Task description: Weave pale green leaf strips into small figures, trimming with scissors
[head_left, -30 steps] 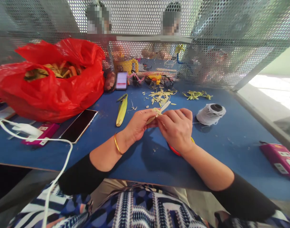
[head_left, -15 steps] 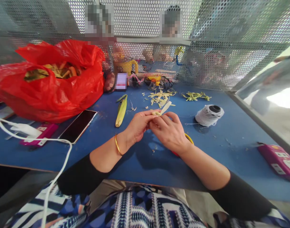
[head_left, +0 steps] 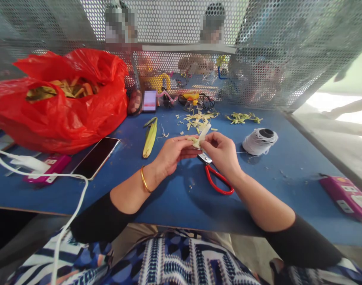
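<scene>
1. My left hand (head_left: 171,154) and right hand (head_left: 222,152) are bare.
2. A thin gold bangle (head_left: 144,179) rings my left wrist.
3. The left sleeve (head_left: 97,221) and right sleeve (head_left: 299,245) are plain black and snug, and leave both forearms uncovered.
4. My patterned garment (head_left: 175,261) is printed in blue, white and black geometric blocks and stripes.
5. A strip of plain beige cloth (head_left: 136,237) shows between that print and the tabletop's near edge.

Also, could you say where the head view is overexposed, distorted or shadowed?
Head view: daylight blows out the right; wide-angle distortion stretches the table toward the corners; left hand and right hand, pinching the pale strip, cast soft shadows around the scissors.
</scene>
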`<state>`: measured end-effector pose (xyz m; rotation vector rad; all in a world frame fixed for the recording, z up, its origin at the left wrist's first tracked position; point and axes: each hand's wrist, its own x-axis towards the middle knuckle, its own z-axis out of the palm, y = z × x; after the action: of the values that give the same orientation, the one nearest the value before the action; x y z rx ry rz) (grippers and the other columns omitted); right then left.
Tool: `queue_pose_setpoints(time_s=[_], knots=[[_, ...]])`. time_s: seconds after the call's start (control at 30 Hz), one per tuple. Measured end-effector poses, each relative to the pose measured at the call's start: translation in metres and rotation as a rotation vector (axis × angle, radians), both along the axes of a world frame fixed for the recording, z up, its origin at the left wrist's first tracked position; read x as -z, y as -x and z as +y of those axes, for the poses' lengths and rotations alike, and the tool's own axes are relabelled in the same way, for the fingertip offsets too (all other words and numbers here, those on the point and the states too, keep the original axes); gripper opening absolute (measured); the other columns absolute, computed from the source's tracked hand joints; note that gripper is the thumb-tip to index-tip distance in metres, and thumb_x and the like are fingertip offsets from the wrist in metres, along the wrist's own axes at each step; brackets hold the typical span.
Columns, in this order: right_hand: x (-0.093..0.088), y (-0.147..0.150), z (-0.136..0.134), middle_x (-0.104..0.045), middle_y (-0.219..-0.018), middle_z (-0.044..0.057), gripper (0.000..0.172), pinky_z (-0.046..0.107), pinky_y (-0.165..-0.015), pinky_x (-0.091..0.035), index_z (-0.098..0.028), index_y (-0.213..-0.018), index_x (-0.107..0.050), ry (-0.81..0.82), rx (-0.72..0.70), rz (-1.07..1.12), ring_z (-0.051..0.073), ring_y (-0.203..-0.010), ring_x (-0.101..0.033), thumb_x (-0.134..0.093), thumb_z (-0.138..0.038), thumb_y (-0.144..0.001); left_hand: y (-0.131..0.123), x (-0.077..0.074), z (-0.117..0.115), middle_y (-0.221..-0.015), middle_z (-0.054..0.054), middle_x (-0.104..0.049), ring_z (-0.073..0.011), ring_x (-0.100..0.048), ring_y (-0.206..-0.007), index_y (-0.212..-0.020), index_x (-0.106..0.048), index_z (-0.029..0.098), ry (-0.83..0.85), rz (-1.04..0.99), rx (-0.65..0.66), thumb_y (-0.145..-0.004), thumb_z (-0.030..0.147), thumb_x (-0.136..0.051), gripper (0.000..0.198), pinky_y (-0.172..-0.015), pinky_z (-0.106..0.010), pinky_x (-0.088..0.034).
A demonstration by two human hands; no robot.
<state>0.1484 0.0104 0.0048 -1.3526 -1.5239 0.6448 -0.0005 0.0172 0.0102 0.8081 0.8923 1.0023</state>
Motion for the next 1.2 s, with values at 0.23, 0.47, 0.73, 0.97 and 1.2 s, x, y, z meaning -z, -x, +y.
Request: queue_pose_setpoints(time_s=[0.23,0.47,0.73,0.97,1.2], knots=[[-0.0018,0.0034,0.0015,-0.045,-0.052,-0.006,0.021,0.026,-0.051,-0.027,-0.021,-0.06,-0.05,0.138,-0.05,0.149,0.009,-0.052,-0.036,-0.062,-0.036,-0.066,-0.0014,0.0032,0.0002,-0.085,-0.005,-0.076,-0.0132,-0.07,-0.069,-0.096,-0.076,0.015,-0.102,0.124,-0.022,-0.069,0.014,-0.078,0.026,-0.069,-0.024,-0.053],[0.0004,0.0056,0.0002,-0.049,-0.051,-0.006,0.016,0.026,-0.052,-0.03,-0.02,-0.06,-0.052,0.111,-0.035,0.159,0.008,-0.049,-0.039,-0.062,-0.032,-0.066,-0.0014,0.0049,0.0009,-0.084,-0.005,-0.076,-0.0138,-0.068,-0.07,-0.1,-0.075,0.015,-0.202,0.215,-0.033,-0.071,0.013,-0.075,0.029,-0.063,-0.022,-0.049],[0.0056,0.0073,0.0003,-0.051,-0.052,-0.005,0.017,0.026,-0.052,-0.031,-0.02,-0.061,-0.055,0.081,-0.037,0.184,0.009,-0.05,-0.041,-0.062,-0.032,-0.069,-0.0014,0.0044,0.0014,-0.082,-0.004,-0.076,-0.0153,-0.069,-0.071,-0.098,-0.074,0.014,-0.229,0.254,-0.013,-0.074,0.012,-0.071,0.024,-0.06,-0.023,-0.049],[0.005,0.0087,0.0001,-0.051,-0.052,-0.005,0.017,0.026,-0.051,-0.03,-0.02,-0.061,-0.056,0.084,-0.022,0.23,0.008,-0.05,-0.04,-0.064,-0.033,-0.068,0.0003,0.0007,0.0015,-0.076,-0.002,-0.075,-0.0141,-0.068,-0.064,-0.098,-0.075,0.015,-0.206,0.299,-0.005,-0.07,0.011,-0.074,0.028,-0.058,-0.022,-0.048],[0.0045,0.0074,0.0008,-0.055,-0.054,-0.004,0.016,0.027,-0.056,-0.037,-0.019,-0.059,-0.057,0.193,-0.052,0.308,0.011,-0.054,-0.047,-0.064,-0.032,-0.066,0.003,-0.0015,0.0012,-0.077,-0.003,-0.074,-0.0134,-0.068,-0.068,-0.09,-0.076,0.017,-0.149,0.221,0.025,-0.069,0.016,-0.074,0.022,-0.065,-0.023,-0.051]])
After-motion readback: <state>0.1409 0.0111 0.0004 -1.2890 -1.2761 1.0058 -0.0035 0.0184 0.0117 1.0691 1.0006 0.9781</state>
